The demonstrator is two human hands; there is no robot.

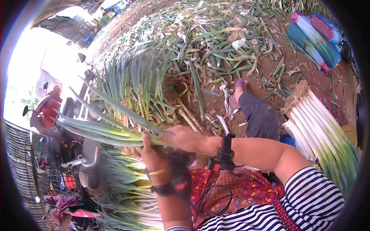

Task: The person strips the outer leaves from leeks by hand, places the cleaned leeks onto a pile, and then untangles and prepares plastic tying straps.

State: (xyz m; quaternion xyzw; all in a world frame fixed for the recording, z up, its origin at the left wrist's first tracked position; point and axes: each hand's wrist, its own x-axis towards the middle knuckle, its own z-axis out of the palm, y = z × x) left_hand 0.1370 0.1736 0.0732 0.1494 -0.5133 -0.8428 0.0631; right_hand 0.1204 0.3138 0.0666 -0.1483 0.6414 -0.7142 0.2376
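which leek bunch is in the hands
The small bunch, leaves pointing left, gripped by the left hand and right hand; neither hand holds the other leeks.

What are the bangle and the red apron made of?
The bangle is probably metal, smooth and shiny: it looks gold-coloured, though coated plastic is possible. The red apron seems soft, dull-finished printed cloth, because it creases and drapes.

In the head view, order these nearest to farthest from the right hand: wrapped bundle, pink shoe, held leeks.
1. Held leeks: touching the right hand, leaves extending left.
2. Pink shoe: above, slightly right.
3. Wrapped bundle: far upper right.
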